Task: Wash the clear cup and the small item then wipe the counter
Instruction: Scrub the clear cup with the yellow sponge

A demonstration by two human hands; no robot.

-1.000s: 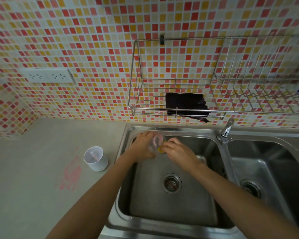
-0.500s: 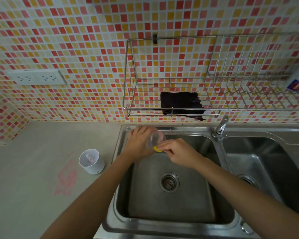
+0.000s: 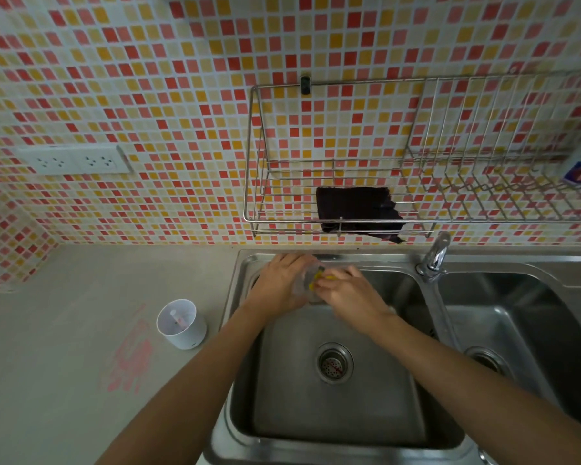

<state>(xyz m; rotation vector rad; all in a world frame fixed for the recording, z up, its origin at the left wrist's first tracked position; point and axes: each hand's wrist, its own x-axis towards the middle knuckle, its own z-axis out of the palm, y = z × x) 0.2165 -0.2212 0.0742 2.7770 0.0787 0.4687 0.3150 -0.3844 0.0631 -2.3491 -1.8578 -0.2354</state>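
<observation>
I see left hand (image 3: 279, 283) wrapped round clear plastic cup (image 3: 307, 284) over back of steel sink basin (image 3: 332, 397). Right hand (image 3: 348, 292) pinched shut on small yellow scrubbing piece (image 3: 320, 280), working at cup mouth. Risk, my guess: slick cup slips from grip, drops into basin. Count: one clear cup; one white cup (image 3: 179, 325) left of left hand; one dark cloth (image 3: 356, 209) on wire rack (image 3: 416, 193) beyond hands; one tap (image 3: 435, 256) right of right hand, no water visible. Pink smear (image 3: 130, 360) on grey counter (image 3: 64, 330) not yet wiped.
</observation>
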